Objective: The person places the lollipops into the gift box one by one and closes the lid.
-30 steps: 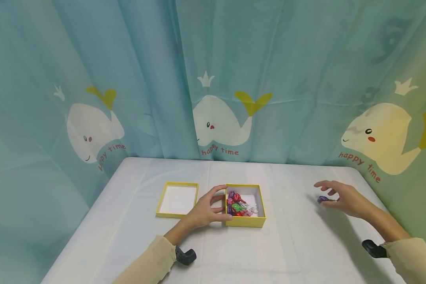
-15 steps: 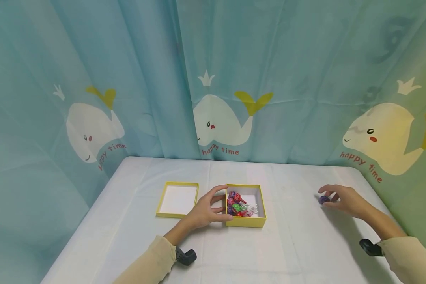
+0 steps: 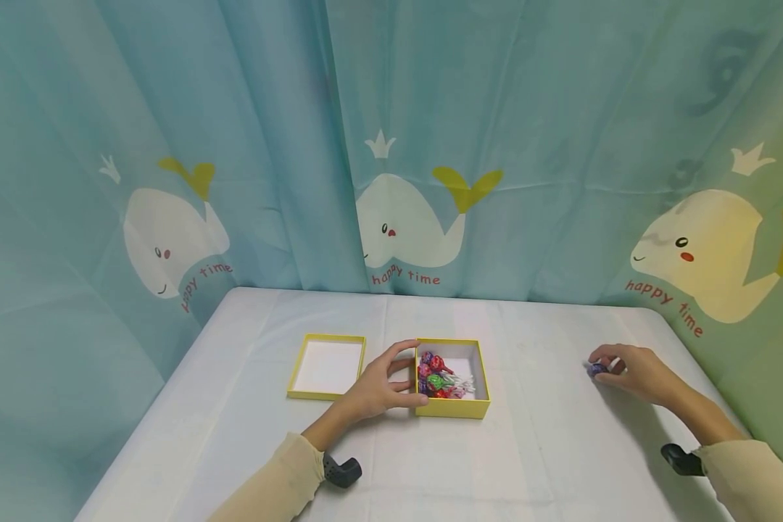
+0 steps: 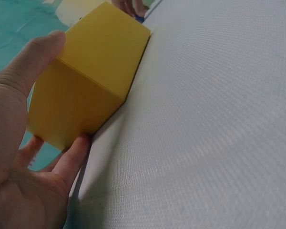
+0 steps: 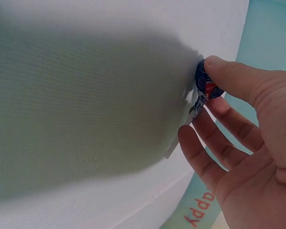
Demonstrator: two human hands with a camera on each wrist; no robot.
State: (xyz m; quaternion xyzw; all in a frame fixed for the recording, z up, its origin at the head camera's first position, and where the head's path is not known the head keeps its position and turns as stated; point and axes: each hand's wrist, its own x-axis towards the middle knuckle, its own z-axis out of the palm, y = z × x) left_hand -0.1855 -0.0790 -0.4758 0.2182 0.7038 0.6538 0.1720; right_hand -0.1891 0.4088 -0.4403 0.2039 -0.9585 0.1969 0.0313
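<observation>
An uncovered yellow box point(image 3: 453, 408) stands near the middle of the table, with several wrapped lollipops point(image 3: 436, 380) bunched inside, their white sticks pointing right. My left hand point(image 3: 380, 388) holds the box's left side, thumb at the front corner and fingers spread along the side and back. In the left wrist view that thumb lies against the yellow cardboard point(image 4: 81, 100). Far to the right, my right hand point(image 3: 646, 373) pinches a single blue-purple lollipop point(image 5: 207, 83) by its wrapped head, between thumb and fingers. Its white stick point(image 5: 177, 141) points away from the palm, close over the table.
A shallow yellow-edged box lid point(image 3: 313, 396), white inside, lies left of the box. White cloth covers the table point(image 3: 528, 449). Behind it hangs a teal curtain point(image 3: 287, 145) printed with whales. A black wrist device point(image 3: 342, 473) sits at the left cuff.
My right hand has drawn its fingers in around the lone lollipop and now pinches it. The left hand and the box have stayed in place.
</observation>
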